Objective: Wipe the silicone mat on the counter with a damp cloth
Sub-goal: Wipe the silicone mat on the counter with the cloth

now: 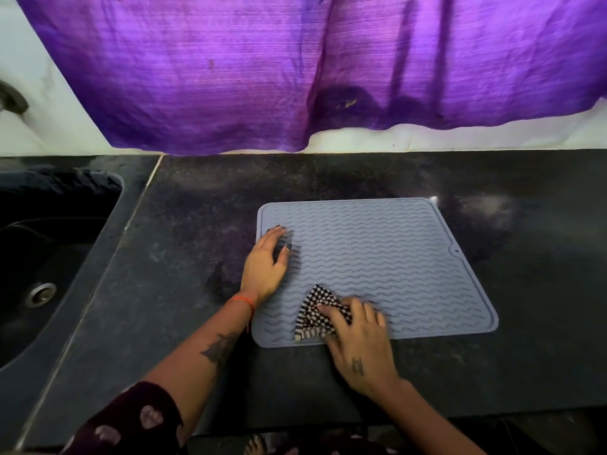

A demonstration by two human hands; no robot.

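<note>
A grey silicone mat (387,257) with wavy ridges lies flat on the dark counter (197,244). My left hand (267,262) rests flat on the mat's left edge, fingers straight. A black-and-white checked cloth (313,311) sits bunched on the mat's near left part. My right hand (356,336) lies over the cloth's right side, its fingers curled over it and pressing it onto the mat near the front edge.
A dark sink (42,257) with a metal drain (41,292) is sunk into the counter at the left. A purple curtain (295,67) hangs over the white wall behind. The counter's front edge runs just below my forearms.
</note>
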